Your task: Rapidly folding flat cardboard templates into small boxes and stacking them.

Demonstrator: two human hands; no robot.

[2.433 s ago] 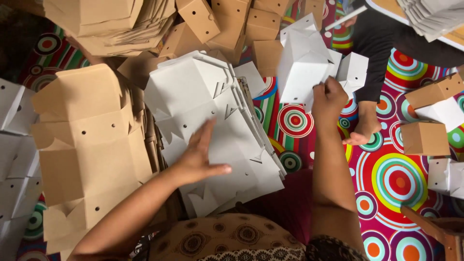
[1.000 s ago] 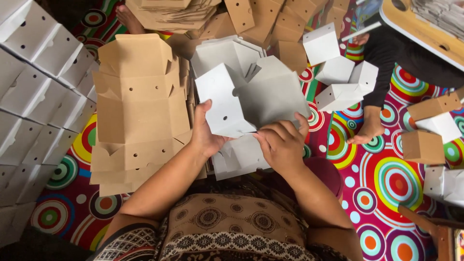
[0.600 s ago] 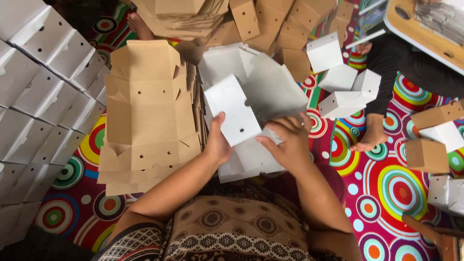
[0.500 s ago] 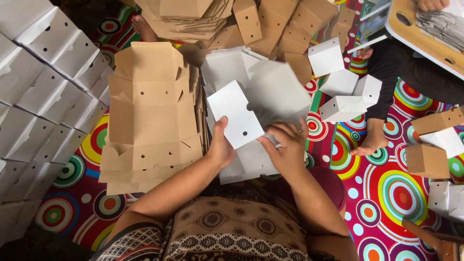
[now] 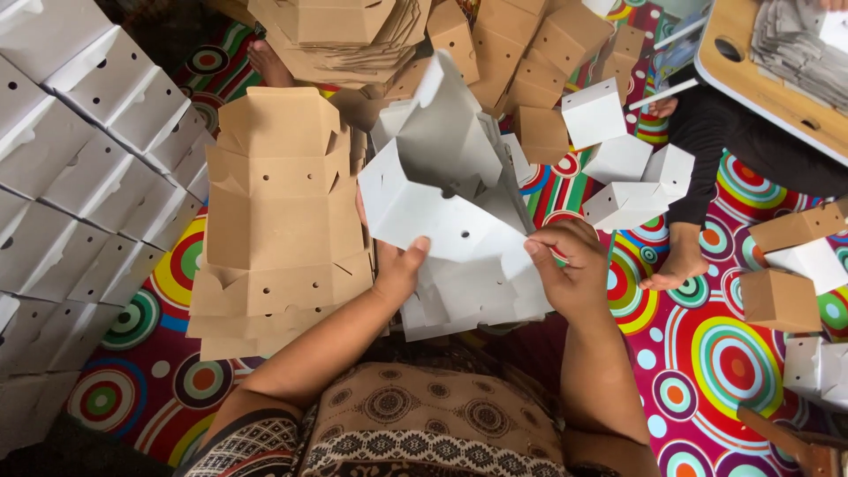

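Both hands (image 5: 490,265) grip the white box blank (image 5: 442,203) between them.

I'm looking at a home box-folding setup: people are sitting barefoot on a colourful circle-patterned floor mat (image 5: 733,353), flat cardboard blanks (image 5: 274,221) piling up everywhere.

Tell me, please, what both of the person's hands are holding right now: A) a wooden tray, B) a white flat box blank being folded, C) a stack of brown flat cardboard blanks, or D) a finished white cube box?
B: the left hand and the right hand each grip an edge of the white box blank, raised and partly folded above the white stack; the brown blanks lie untouched beside it.
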